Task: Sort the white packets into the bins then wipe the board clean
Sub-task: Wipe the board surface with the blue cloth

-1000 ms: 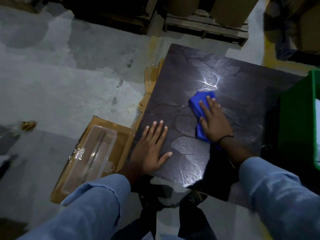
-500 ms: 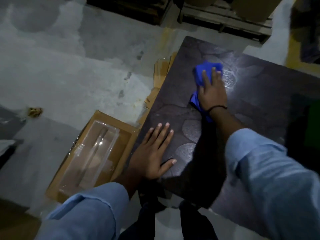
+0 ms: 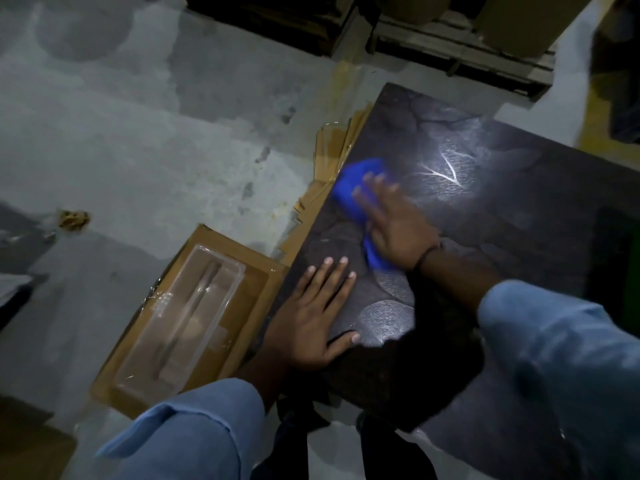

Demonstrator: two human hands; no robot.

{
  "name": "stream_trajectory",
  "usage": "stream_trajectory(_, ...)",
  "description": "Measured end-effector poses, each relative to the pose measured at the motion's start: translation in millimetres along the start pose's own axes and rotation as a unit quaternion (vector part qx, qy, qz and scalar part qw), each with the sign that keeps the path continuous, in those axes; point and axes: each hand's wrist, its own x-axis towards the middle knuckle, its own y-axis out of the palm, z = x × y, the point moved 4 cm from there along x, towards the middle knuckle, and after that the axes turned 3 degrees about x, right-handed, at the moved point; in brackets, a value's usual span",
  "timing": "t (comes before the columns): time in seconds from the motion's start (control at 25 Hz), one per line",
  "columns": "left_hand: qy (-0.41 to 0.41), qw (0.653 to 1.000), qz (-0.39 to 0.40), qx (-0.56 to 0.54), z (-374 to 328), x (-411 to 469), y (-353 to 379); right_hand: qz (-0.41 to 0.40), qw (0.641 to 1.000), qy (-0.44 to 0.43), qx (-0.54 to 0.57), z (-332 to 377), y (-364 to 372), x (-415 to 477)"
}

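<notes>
A dark board (image 3: 502, 209) with a leaf pattern lies on the floor in front of me. My right hand (image 3: 394, 223) presses flat on a blue cloth (image 3: 353, 188) near the board's left edge; the hand is blurred with motion. Part of the cloth shows below my palm too. My left hand (image 3: 315, 320) lies flat with fingers spread on the board's near left corner, holding nothing. No white packets or bins are clear in this view.
A cardboard box (image 3: 242, 271) with a clear plastic tray (image 3: 180, 323) on it lies left of the board. Flat cardboard sheets (image 3: 332, 147) stick out under the board's left edge. Wooden pallets (image 3: 460, 46) stand at the back. A small crumpled scrap (image 3: 72, 218) lies on the concrete floor.
My right hand has swept the blue cloth from the board's far middle toward its left edge and nearer to me. The left hand has stayed planted on the near corner.
</notes>
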Motion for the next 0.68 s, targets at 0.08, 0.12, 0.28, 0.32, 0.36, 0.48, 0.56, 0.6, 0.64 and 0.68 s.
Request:
stream_trajectory(0.08,-0.001,1.0,-0.005,-0.006,3,0,1,0.066,0.98,-0.184,-0.034,5,0,-35)
stream_trajectory(0.12,0.002,1.0,-0.004,-0.005,4,0,1,0.034,0.991,-0.116,-0.052,-18,-7,-36)
stream_trajectory(0.28,0.001,1.0,0.004,0.006,3,-1,0,-0.086,0.926,0.368,0.019,-33,-20,-48)
stream_trajectory(0.32,0.003,1.0,0.01,0.004,2,0,1,-0.067,0.96,0.272,0.018,3,-12,-58)
stream_trajectory(0.36,0.006,1.0,0.016,0.002,2,0,1,-0.033,0.992,0.12,0.005,39,1,-80)
stream_trajectory(0.48,0.001,0.999,0.031,0.014,-1,-1,0,0.053,0.995,-0.088,-0.014,26,-13,-134)
stream_trajectory(0.56,0.009,0.999,0.033,0.011,-4,-1,-2,-0.03,0.987,0.149,-0.043,-37,-36,-134)
stream_trajectory(0.6,0.009,0.999,0.031,0.01,-4,-1,-3,-0.079,0.948,0.308,-0.015,-48,-43,-137)
stream_trajectory(0.64,0.007,1.0,0.027,0.009,-2,-2,-2,-0.093,0.918,0.385,-0.002,-37,-35,-142)
stream_trajectory(0.68,0.008,1.0,0.025,0.006,-1,-2,-1,-0.102,0.926,0.363,-0.006,-5,-23,-144)
